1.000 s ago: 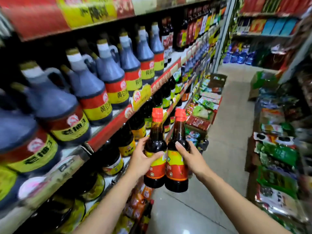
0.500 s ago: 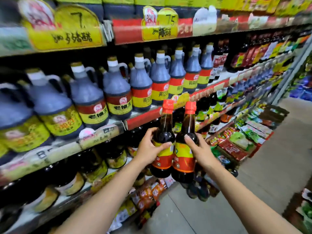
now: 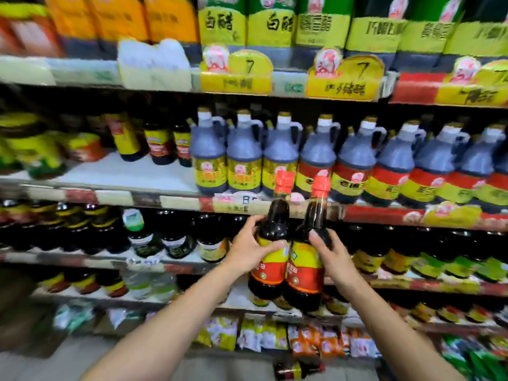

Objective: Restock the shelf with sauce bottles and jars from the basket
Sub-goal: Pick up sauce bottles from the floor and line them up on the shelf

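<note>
Two sauce bottles [image 3: 288, 257] touching — left hand [image 3: 247, 250], right hand [image 3: 334, 255] gripping.

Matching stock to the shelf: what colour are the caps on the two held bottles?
Orange-red: left cap, right cap, clearest in the head view.

白醋 on two top-shelf bottle labels [image 3: 219, 23], 7 on two yellow price tags [image 3: 249, 66], other print blurred

Mid shelf [image 3: 129, 176]: bare strip open at front, left of handled jugs [image 3: 244, 158]; small bottles [image 3: 159, 143] block the back, yellow packs [image 3: 35, 149] crowd far left. Shelf below [image 3: 90, 262] packed tight w/ dark bottles [image 3: 176, 239].
</note>
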